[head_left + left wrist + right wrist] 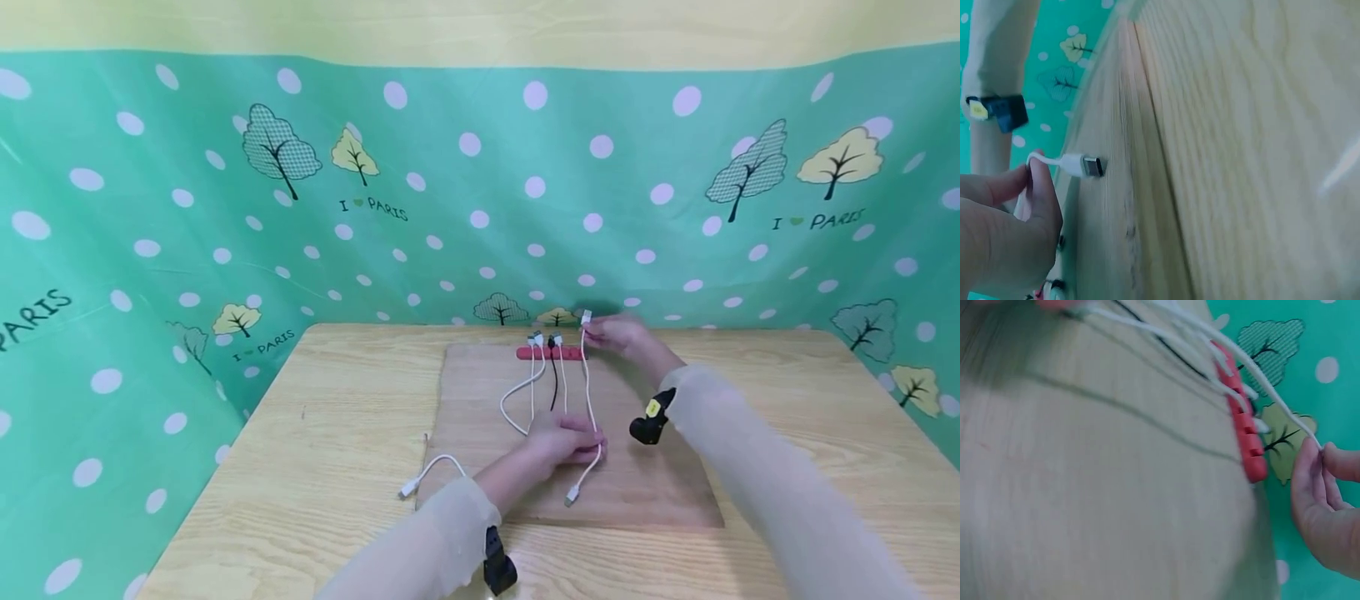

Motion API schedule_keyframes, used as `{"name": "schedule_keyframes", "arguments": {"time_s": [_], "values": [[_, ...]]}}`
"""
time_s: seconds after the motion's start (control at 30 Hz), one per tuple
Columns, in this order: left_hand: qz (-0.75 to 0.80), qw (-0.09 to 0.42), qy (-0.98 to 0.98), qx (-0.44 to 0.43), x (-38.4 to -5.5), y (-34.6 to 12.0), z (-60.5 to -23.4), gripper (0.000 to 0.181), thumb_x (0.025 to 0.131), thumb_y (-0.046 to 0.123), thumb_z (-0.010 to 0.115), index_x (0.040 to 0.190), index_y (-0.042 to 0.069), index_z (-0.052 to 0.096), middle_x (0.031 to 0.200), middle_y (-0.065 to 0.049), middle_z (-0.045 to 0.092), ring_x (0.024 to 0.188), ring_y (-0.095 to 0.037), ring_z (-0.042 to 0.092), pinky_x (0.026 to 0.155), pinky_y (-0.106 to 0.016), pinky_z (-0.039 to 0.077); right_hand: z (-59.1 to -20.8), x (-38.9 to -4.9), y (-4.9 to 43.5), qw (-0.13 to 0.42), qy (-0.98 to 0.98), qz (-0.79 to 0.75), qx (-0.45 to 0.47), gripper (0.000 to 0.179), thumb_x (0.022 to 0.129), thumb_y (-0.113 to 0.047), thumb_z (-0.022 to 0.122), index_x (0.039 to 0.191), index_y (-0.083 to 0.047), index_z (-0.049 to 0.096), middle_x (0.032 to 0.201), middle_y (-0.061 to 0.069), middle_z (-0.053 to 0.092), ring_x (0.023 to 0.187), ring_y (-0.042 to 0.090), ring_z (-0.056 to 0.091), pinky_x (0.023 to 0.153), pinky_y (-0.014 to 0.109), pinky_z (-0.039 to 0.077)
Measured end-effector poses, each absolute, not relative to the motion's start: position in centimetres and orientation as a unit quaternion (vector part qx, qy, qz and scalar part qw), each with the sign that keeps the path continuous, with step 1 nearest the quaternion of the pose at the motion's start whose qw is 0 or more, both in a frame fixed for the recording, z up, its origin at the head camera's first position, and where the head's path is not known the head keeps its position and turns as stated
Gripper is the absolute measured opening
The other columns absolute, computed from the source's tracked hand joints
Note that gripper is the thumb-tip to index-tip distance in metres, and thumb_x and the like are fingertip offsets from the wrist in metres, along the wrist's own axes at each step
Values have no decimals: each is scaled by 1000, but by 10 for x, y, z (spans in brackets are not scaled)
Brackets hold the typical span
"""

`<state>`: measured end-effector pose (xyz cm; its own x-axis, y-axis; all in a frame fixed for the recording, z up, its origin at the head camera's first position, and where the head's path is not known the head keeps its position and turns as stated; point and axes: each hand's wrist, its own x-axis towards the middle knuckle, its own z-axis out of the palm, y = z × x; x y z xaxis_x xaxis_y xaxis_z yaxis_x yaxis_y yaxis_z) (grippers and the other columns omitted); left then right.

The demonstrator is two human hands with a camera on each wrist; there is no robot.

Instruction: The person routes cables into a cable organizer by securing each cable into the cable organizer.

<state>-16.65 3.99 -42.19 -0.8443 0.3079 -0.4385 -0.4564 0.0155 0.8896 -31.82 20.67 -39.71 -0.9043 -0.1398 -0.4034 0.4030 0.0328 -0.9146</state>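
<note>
A white charging cable stretches between both hands above the board. My right hand pinches it just below its upper plug, beyond the right end of a red cable holder strip. Nearer the front, my left hand pinches the same cable between thumb and fingers. Its lower plug sticks out past the left fingertips, metal end showing. Several other cables, white ones and a black cable, sit in the strip with plugs at the back. In the right wrist view, unfilled slots show toward the strip's near end.
The strip lies at the back edge of a thin wooden board on a light wood table. A loose white cable end rests left of the board. Behind the table hangs a green dotted curtain.
</note>
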Motion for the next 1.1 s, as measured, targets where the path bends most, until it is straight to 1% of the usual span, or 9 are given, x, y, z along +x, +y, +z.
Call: {"name": "schedule_keyframes", "arguments": {"time_s": [0.1, 0.17, 0.3, 0.4, 0.47, 0.6, 0.77, 0.87, 1.1], "values": [[709, 274, 646, -70, -163, 40, -422, 16, 84, -9, 63, 100, -11, 65, 100, -28, 71, 89, -32, 73, 76, -29, 61, -406, -322, 203, 209, 696, -680, 99, 54, 94, -1, 55, 142, 8, 33, 133, 21, 54, 92, 10, 64, 86, 18, 56], [711, 271, 644, -78, -161, 40, -421, 17, 83, -10, 64, 100, -12, 66, 98, -28, 71, 90, -33, 73, 75, -29, 61, -411, -323, 201, 202, 714, -663, 98, 55, 93, -2, 57, 142, 8, 34, 141, 25, 47, 93, 10, 64, 91, 21, 56], [697, 247, 666, -94, -162, 40, -417, 16, 79, -10, 69, 95, -9, 69, 90, -24, 73, 81, -29, 75, 70, -27, 62, -417, -328, 198, 163, 773, -607, 83, 53, 92, -8, 61, 139, 5, 42, 142, 25, 47, 110, 22, 63, 104, 31, 50], [688, 233, 680, -102, -163, 38, -416, 15, 78, -9, 70, 93, -8, 70, 86, -22, 74, 75, -26, 75, 67, -25, 61, -420, -330, 196, 134, 805, -573, 81, 49, 91, -11, 63, 135, 2, 48, 138, 24, 51, 122, 31, 55, 106, 35, 48], [684, 225, 686, -105, -164, 37, -416, 14, 78, -9, 71, 92, -7, 70, 85, -22, 74, 72, -23, 75, 65, -25, 61, -423, -330, 195, 118, 817, -558, 82, 46, 89, -13, 65, 132, 0, 52, 135, 22, 54, 122, 32, 55, 102, 34, 50], [665, 207, 711, -97, -163, 35, -418, 12, 77, -8, 72, 88, -6, 70, 80, -19, 73, 65, -18, 73, 62, -23, 61, -430, -330, 191, 84, 841, -529, 69, 42, 86, -16, 70, 124, -1, 59, 125, 20, 63, 109, 26, 63, 91, 27, 54], [633, 185, 747, -88, -158, 34, -423, 11, 74, -10, 73, 83, -5, 69, 73, -14, 72, 58, -12, 69, 57, -22, 60, -439, -328, 186, 56, 867, -494, 48, 37, 84, -17, 73, 116, -1, 65, 115, 19, 69, 99, 24, 67, 89, 28, 55], [624, 186, 753, -93, -159, 34, -424, 10, 75, -10, 73, 82, -5, 70, 72, -14, 71, 56, -11, 68, 56, -22, 59, -440, -329, 183, 42, 882, -469, 30, 34, 83, -15, 74, 113, 0, 67, 111, 20, 70, 99, 27, 68, 85, 27, 57], [590, 196, 778, -90, -171, 34, -417, 8, 74, -12, 71, 77, -5, 67, 70, -16, 71, 50, -10, 65, 52, -21, 58, -437, -332, 174, 0, 899, -436, 34, 26, 80, -7, 75, 104, 1, 69, 103, 21, 71, 89, 27, 68, 67, 19, 56]]}}
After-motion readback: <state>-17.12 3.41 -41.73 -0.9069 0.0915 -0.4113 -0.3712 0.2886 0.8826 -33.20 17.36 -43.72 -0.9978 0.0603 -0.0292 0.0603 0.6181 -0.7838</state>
